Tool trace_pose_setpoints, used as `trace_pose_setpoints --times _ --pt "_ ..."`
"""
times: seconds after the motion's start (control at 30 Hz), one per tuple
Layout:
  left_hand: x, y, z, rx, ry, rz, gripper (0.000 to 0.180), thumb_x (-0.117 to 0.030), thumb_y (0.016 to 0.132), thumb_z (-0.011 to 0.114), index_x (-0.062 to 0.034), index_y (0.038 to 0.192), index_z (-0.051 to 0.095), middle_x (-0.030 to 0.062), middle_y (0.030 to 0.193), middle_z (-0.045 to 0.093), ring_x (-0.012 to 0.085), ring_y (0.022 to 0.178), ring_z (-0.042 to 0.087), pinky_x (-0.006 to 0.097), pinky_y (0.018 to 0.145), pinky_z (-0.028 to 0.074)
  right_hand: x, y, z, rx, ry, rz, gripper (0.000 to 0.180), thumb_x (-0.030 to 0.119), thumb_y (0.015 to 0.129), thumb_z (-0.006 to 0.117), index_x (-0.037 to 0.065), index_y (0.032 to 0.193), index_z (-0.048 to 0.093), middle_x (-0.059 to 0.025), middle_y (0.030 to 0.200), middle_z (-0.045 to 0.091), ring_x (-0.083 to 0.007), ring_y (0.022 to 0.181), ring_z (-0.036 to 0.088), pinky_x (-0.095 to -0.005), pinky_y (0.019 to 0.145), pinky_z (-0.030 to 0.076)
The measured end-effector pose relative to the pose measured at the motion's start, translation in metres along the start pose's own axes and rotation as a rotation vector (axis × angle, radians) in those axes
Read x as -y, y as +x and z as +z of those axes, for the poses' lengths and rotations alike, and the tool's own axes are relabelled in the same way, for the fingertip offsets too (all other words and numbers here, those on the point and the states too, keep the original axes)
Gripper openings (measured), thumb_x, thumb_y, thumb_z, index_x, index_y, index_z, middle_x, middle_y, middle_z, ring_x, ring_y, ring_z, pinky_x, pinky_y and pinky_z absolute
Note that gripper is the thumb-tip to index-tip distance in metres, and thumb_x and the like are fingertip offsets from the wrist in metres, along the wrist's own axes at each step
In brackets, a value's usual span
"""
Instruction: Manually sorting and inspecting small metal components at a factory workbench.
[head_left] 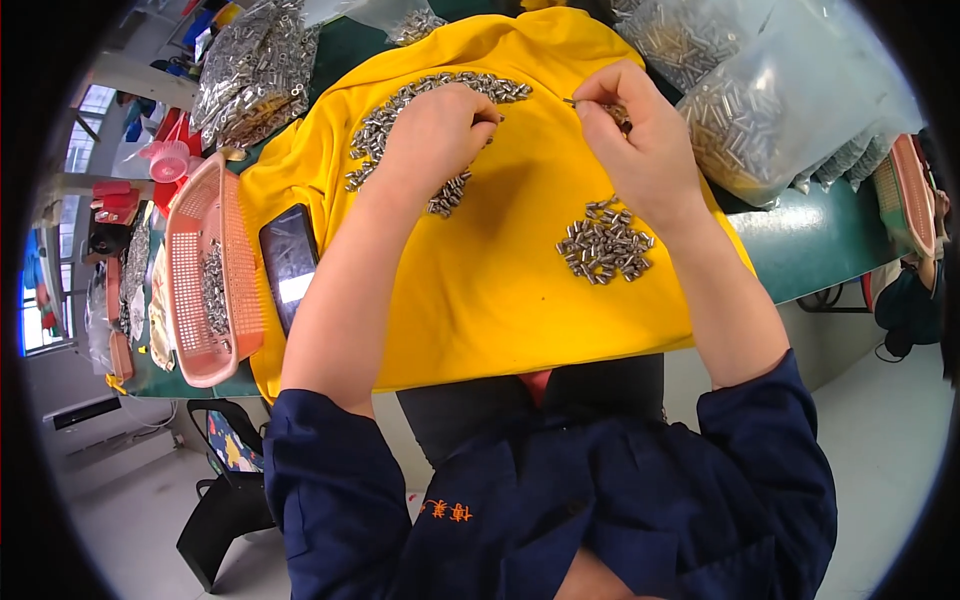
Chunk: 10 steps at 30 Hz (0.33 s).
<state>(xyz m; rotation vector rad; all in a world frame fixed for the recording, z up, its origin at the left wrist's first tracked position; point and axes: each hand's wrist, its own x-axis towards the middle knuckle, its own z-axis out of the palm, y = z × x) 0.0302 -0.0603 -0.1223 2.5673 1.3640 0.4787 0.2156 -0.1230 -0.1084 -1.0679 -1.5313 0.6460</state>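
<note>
A yellow cloth (480,320) lies under both hands with small silver metal sleeves on it. My left hand (440,135) rests at the curved spread of sleeves (370,135), its fingers curled and pressed together; what they hold, if anything, is too small to name. Farther right, my right hand (645,140) is closed, pinching a small metal sleeve (570,101) between thumb and forefinger. More small pieces show within its curled fingers. Below that hand, nearer to me, sits a separate heap of sleeves (605,243).
A pink basket (185,290) holding metal parts stands at left, beside a dark phone (288,262). Clear bags of metal parts (255,75) (740,125) flank the cloth on the green table (800,245). A black chair (225,510) stands lower left; another person (912,300) is at far right.
</note>
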Motion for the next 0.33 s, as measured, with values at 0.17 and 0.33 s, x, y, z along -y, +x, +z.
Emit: trace_pose_setpoints --times 0.17,0.33 --pt "-0.003 0.013 0.0 0.089 0.171 0.091 0.014 -0.012 0.067 0.057 -0.0055 0.079 0.061 0.0103 0.079 0.059 0.0261 0.077 0.055 0.034 0.068 0.043 0.0 0.001 0.0 0.013 -0.059 -0.064 0.008 0.008 0.073 0.05 0.003 0.079 0.049 -0.0046 0.066 0.054 -0.0098 0.053 0.046 -0.0217 0.049 0.038" --pt "-0.001 0.017 -0.001 0.143 0.141 0.119 0.015 -0.011 0.066 0.058 -0.0049 0.079 0.061 0.0108 0.08 0.059 0.0264 0.078 0.055 0.033 0.069 0.043 0.003 0.001 -0.001 0.028 -0.098 -0.066 0.008 0.008 0.073 0.05 0.003 0.08 0.05 -0.0059 0.068 0.056 -0.0119 0.054 0.048 -0.0233 0.051 0.04"
